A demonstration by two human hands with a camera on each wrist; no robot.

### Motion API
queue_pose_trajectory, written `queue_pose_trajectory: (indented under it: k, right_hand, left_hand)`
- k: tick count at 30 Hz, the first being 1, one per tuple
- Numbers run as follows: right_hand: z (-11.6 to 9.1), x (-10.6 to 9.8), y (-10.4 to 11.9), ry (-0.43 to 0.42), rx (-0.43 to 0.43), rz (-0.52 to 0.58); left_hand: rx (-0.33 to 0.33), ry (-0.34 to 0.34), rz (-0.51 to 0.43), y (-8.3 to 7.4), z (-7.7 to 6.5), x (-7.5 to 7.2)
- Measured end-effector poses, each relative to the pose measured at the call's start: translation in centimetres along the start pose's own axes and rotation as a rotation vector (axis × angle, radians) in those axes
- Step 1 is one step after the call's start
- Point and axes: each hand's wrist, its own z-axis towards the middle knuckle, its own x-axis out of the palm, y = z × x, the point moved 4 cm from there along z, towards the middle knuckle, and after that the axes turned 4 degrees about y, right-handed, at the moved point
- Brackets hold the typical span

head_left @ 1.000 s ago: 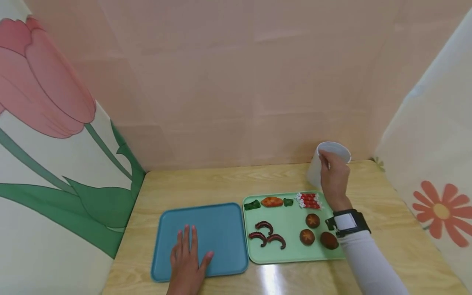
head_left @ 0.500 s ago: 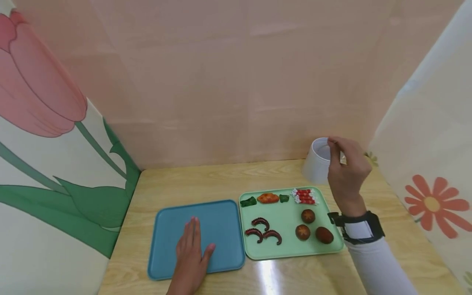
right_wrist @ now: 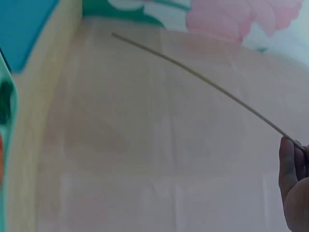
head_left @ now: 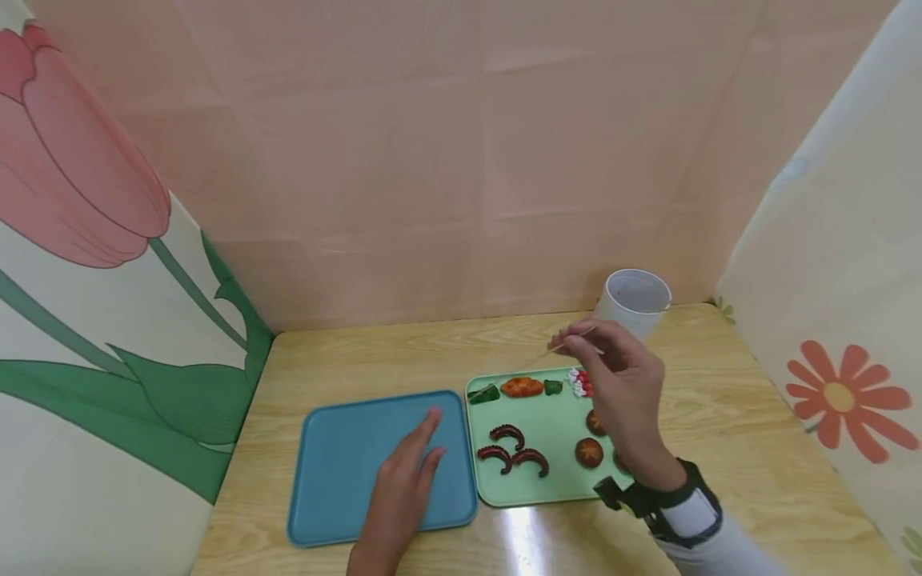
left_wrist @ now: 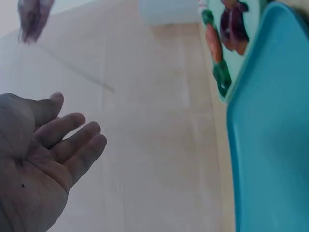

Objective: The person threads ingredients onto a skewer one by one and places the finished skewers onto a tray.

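A thin wooden skewer (right_wrist: 203,77) is pinched near one end between the thumb and fingers of my right hand (head_left: 623,384), over the back of the green tray (head_left: 511,494). Its free end points left. My left hand (head_left: 399,488) holds nothing; it is over the blue tray (head_left: 338,464), with thumb and fingers spread apart. On the green tray lie dark red curled tentacle pieces (head_left: 507,434), brown mushrooms (head_left: 589,453), an orange piece (head_left: 522,387) between green pieces (head_left: 483,394), and red-and-white pieces (head_left: 580,382), partly hidden by my right hand.
A white cup (head_left: 634,292) stands behind the green tray, near the back wall. The two trays sit side by side on the wooden table (head_left: 403,352). Floral-printed panels (head_left: 839,396) rise at the left and right.
My right hand has left the cup's mouth and come left and down, the skewer now showing in its fingers. My left hand has turned and shifted right over the blue tray.
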Motion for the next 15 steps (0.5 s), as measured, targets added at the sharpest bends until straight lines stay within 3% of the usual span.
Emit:
queue_pose_trajectory:
  k: [6, 10, 15]
  right_hand:
    - [-3.0, 2.9, -1.4, 0.127, 0.134, 0.039]
    - [-3.9, 4.0, -1.5, 0.183, 0.132, 0.083]
    - [-4.3, 4.6, -1.5, 0.211, 0.134, 0.118]
  left_hand:
    - [0.079, -0.067, -0.035, -0.8, 0.7, 0.3]
    - [0.077, -0.086, -0.055, -1.0, 0.7, 0.5]
    - [0.025, -0.064, -0.088, -1.1, 0.8, 0.6]
